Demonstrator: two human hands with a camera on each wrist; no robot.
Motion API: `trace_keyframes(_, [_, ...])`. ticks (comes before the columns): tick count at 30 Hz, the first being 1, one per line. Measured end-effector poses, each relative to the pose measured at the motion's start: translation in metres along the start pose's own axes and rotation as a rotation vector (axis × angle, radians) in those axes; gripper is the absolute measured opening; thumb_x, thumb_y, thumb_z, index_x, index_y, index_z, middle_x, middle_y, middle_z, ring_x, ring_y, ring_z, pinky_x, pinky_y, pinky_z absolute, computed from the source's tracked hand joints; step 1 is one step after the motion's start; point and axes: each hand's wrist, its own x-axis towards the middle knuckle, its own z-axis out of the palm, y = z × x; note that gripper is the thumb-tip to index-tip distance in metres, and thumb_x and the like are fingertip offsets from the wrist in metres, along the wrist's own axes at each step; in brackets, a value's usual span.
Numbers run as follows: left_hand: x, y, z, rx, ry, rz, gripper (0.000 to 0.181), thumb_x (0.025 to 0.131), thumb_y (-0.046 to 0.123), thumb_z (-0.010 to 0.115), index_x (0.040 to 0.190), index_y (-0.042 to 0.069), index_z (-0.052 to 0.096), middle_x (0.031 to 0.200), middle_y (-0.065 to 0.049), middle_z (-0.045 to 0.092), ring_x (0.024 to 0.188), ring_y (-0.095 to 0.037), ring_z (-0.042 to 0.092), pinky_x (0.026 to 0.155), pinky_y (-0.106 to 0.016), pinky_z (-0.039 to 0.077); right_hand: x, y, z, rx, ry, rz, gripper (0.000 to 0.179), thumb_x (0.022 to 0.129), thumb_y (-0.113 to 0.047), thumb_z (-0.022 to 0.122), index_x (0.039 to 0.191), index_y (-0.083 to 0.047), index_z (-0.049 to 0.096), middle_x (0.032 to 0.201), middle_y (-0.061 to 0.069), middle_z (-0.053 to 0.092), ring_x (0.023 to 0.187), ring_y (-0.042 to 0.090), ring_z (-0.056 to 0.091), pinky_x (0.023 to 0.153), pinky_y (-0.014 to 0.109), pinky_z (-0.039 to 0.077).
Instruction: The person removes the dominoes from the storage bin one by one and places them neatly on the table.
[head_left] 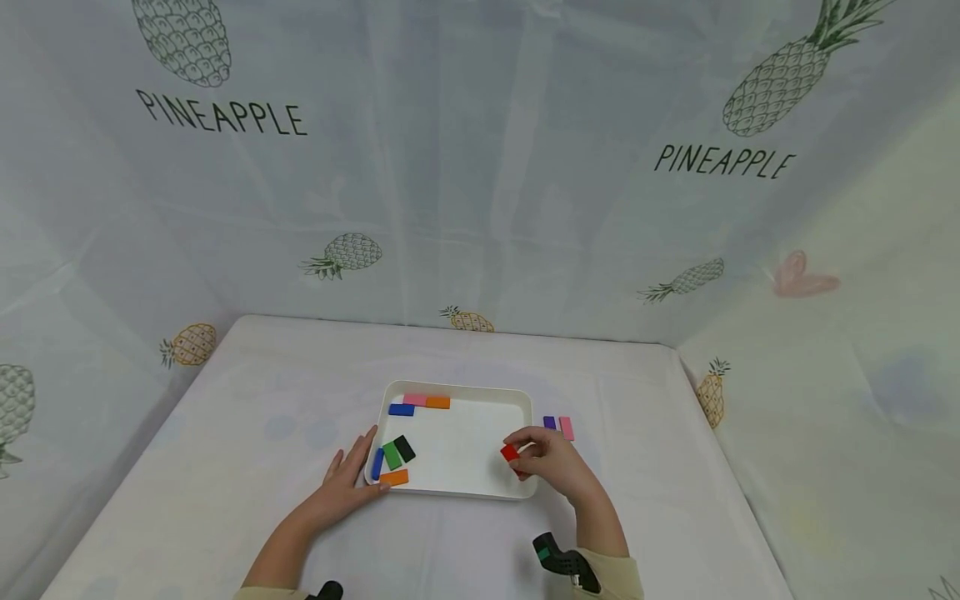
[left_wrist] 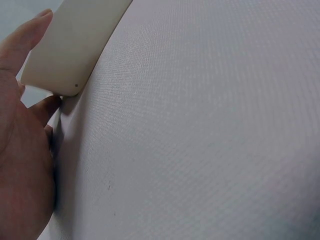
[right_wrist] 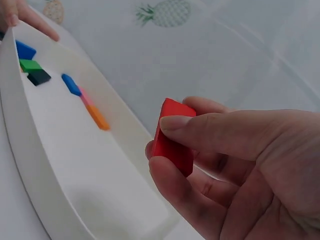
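My right hand pinches a red block between thumb and fingers, held above the right end of a white tray. The left hand lies with spread fingers along the tray's left end, its thumb at the near rim. At that end of the tray sit a blue block, a green block, a black block and an orange block. Along the far wall are a pink block, another orange block and another blue block.
Outside the tray, beyond the right hand, a purple block and a pink block lie on the white tablecloth. A pineapple-print curtain hangs behind the table and at its sides.
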Motion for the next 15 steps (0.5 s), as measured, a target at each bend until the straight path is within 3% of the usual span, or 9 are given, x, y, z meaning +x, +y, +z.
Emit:
trace_keyframes(5, [0.002, -0.001, 0.001, -0.005, -0.001, -0.004, 0.102, 0.081, 0.047, 0.074, 0.158, 0.025, 0.01, 0.162, -0.011, 0.01, 0.147, -0.035, -0.004, 0.111, -0.061, -0.012, -0.007, 0.007, -0.016, 0.019, 0.09, 0.006, 0.032, 0.084, 0.003, 0.07, 0.116, 0.002, 0.064, 0.101, 0.014, 0.066, 0.086, 0.026, 0.064, 0.073, 0.036, 0.059])
trace_keyframes(15, [0.003, -0.003, 0.001, -0.012, 0.001, -0.003, 0.103, 0.08, 0.047, 0.074, 0.158, 0.025, 0.011, 0.162, -0.012, 0.011, 0.147, -0.036, -0.005, 0.11, -0.062, -0.012, -0.015, 0.019, -0.038, 0.029, 0.202, 0.024, 0.044, 0.081, 0.009, 0.07, 0.123, 0.004, 0.059, 0.108, 0.015, 0.062, 0.095, 0.027, 0.062, 0.074, 0.032, 0.058])
